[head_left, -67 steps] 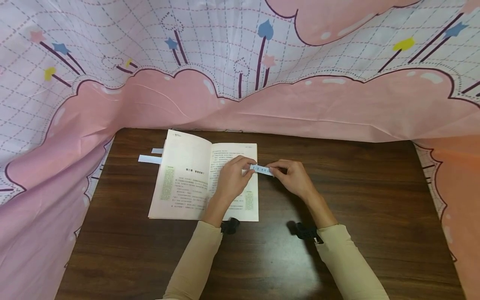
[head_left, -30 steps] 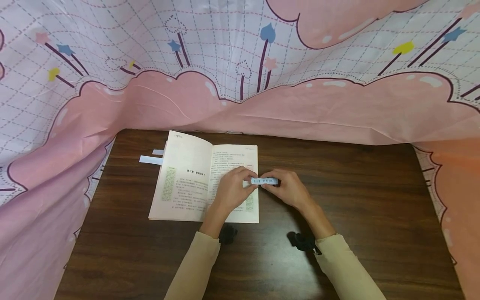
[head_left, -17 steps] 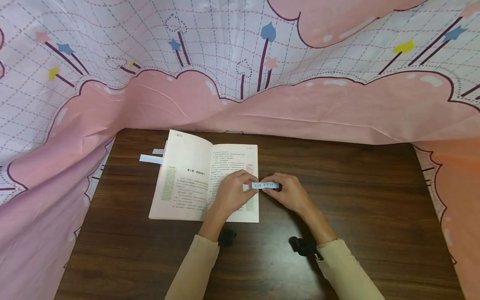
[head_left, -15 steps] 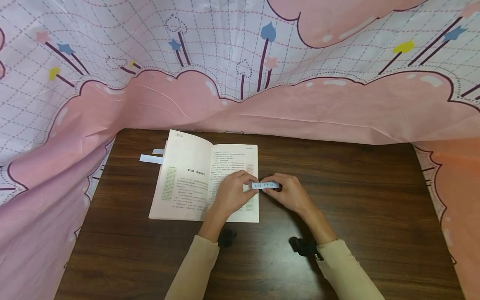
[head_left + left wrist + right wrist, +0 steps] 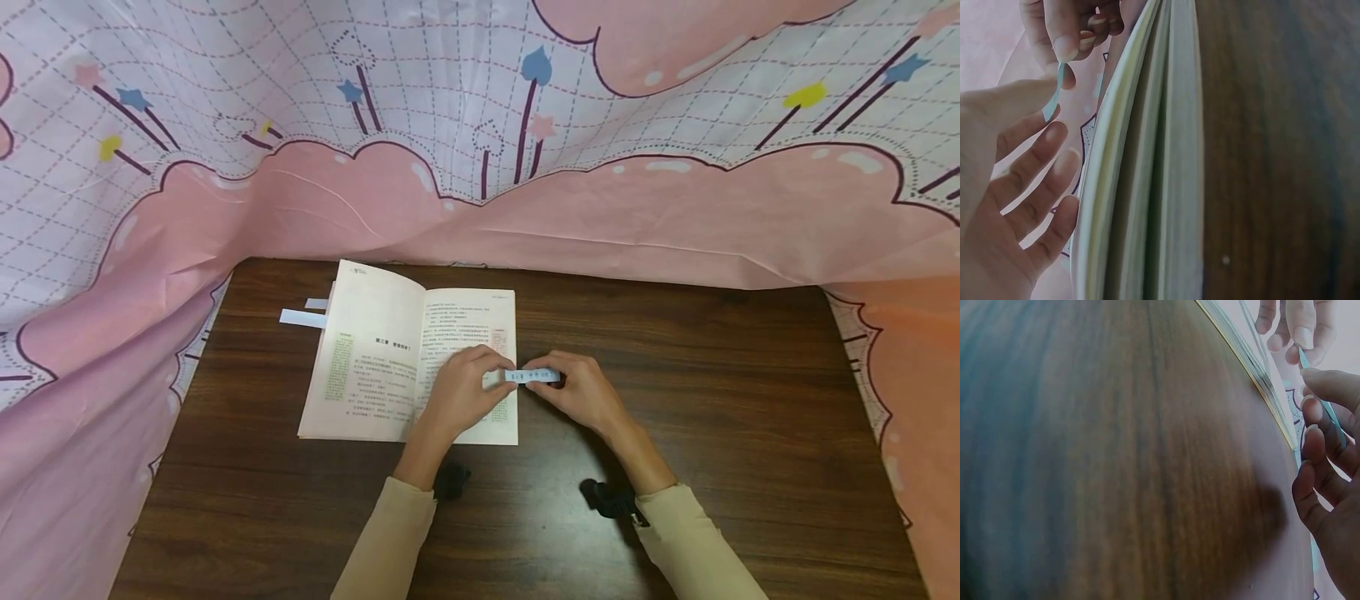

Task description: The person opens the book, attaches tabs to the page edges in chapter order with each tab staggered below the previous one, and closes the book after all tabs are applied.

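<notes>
A narrow light-blue paper strip (image 5: 534, 376) with handwriting on it is held level above the right edge of the open book (image 5: 375, 392). My left hand (image 5: 463, 387) pinches the strip's left end between thumb and forefinger, over the right-hand page. My right hand (image 5: 581, 387) pinches it farther right, just beyond the page edge. In the left wrist view the strip (image 5: 1054, 94) shows edge-on and slightly bent between the fingertips. Seen from the right wrist, the same strip (image 5: 1329, 409) runs between both hands.
Two pale paper strips jut from the book's left side, a longer one (image 5: 303, 318) and a shorter one (image 5: 316, 303). The book lies on a dark wooden table (image 5: 712, 400). A pink and white patterned cloth (image 5: 600, 217) hangs behind and at both sides.
Both hands have come lower and nearer the person with the strip. The strip turned from slanted to level, and the right hand's pinch moved inward along it. The book stays in place.
</notes>
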{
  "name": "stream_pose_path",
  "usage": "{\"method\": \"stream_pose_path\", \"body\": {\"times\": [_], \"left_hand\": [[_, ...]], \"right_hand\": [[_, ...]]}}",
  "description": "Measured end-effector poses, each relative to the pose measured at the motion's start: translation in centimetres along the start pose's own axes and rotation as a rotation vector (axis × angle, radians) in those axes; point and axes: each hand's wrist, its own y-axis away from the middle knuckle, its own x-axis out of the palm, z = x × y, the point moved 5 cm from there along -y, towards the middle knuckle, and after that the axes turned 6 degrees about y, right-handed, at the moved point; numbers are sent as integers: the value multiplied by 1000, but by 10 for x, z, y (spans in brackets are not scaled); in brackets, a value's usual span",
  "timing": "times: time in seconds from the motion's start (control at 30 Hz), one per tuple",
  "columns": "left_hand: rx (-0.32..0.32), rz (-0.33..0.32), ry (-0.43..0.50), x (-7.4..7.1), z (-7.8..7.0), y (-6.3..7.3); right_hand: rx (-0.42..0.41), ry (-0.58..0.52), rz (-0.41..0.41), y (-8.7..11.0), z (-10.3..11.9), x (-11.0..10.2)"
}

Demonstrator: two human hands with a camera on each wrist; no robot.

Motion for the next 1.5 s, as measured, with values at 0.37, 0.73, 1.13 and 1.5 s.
{"method": "stream_pose_path", "body": {"times": [0.37, 0.73, 1.13, 1.5], "left_hand": [[22, -16, -7, -1, 0, 7], [21, -17, -4, 0, 0, 11], [54, -16, -13, 3, 2, 19], [48, -27, -35, 4, 4, 25]], "right_hand": [[-70, 26, -48, 7, 2, 3], [-88, 44, -74, 15, 1, 6], [-146, 77, -101, 20, 5, 9], [-141, 94, -87, 22, 5, 14]]}}
